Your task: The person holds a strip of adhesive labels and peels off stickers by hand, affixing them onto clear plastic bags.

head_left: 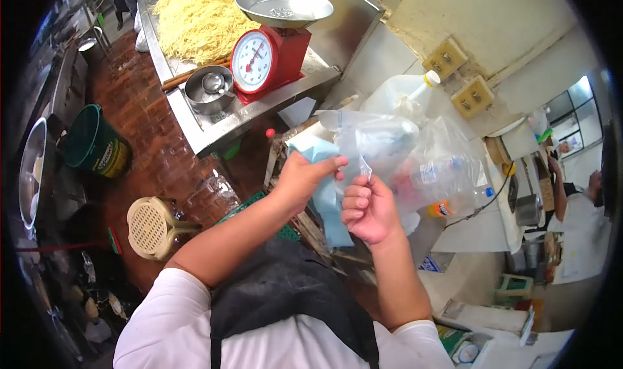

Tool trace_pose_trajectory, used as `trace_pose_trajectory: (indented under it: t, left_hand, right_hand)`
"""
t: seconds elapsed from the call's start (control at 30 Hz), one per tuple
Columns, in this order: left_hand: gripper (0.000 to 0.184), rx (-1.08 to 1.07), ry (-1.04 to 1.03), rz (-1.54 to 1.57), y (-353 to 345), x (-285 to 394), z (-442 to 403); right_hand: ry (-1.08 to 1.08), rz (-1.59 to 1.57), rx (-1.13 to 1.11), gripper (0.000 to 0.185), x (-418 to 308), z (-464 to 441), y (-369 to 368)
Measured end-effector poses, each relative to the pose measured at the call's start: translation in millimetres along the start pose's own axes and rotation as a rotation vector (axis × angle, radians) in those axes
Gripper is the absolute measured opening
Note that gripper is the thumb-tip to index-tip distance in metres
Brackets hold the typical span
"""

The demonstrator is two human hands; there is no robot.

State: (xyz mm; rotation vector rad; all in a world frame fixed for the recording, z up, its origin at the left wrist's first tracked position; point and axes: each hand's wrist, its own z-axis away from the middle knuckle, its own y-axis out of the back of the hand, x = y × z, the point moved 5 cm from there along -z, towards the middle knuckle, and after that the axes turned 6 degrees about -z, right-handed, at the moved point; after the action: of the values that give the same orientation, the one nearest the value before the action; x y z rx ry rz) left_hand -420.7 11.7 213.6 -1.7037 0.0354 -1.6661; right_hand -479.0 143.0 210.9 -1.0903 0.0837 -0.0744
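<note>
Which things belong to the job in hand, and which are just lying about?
Probably in the job:
light-blue sheet, in left hand
clear plastic, pinched by right hand

Apparently lying about:
red dial scale
yellow noodles
steel pot
beige stool
green bucket

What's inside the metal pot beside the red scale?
The pot holds a round metal scoop. The scoop hides part of the pot's bottom, so I can't tell what, if anything, lies under it.

Beyond the right hand, clear plastic bags and a white jug crowded the way; the red scale obstructed reach across the metal table; open floor offered passage between table and stool.
</note>
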Motion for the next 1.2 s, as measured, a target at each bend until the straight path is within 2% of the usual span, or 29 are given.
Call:
trace_pose_trajectory:
  t: [0.03, 0.13, 0.23, 0.33, 0.53, 0.63, 0.73, 0.83, 0.93, 1.2]
  left_hand:
    - [0.026, -0.014, -0.021, -0.014, -2, -1, -6]
    - [0.017, 0.029, -0.143, -0.098, -11, 2, -17]
    - [0.022, 0.088, -0.256, -0.149, -17, 1, -24]
    - [0.030, 0.021, -0.345, -0.494, -20, 6, -28]
    - [0.030, 0.070, -0.414, -0.736, -25, 10, -40]
    - [0.034, 0.096, -0.461, -0.667, -28, 9, -43]
    - [0.037, 0.036, -0.481, -0.695, -33, 17, -38]
    - [0.040, 0.048, -0.614, -0.853, -38, 25, -35]
    - [0.044, 0.089, -0.477, -0.950, -37, 23, -40]
    - [0.053, 0.036, -0.532, -1.008, -41, 26, -34]
  right_hand:
    - [-0.013, -0.017, -0.015, 0.023, -2, 0, 0]
    - [-0.051, -0.058, -0.052, 0.024, -8, -1, 1]
    - [-0.074, -0.086, -0.071, 0.025, -11, -1, 0]
    - [-0.083, -0.120, -0.063, 0.026, -11, 1, -2]
    - [-0.078, -0.127, -0.081, 0.032, -7, 6, -4]
    - [-0.084, -0.114, -0.058, 0.036, -7, 10, -3]
    - [-0.112, -0.129, -0.057, 0.039, -6, 11, -1]
    - [-0.144, -0.149, -0.072, 0.041, -5, 11, 0]
    - [-0.151, -0.145, -0.104, 0.046, -2, 13, -5]
    - [-0.167, -0.072, -0.177, 0.056, 5, 23, 3]
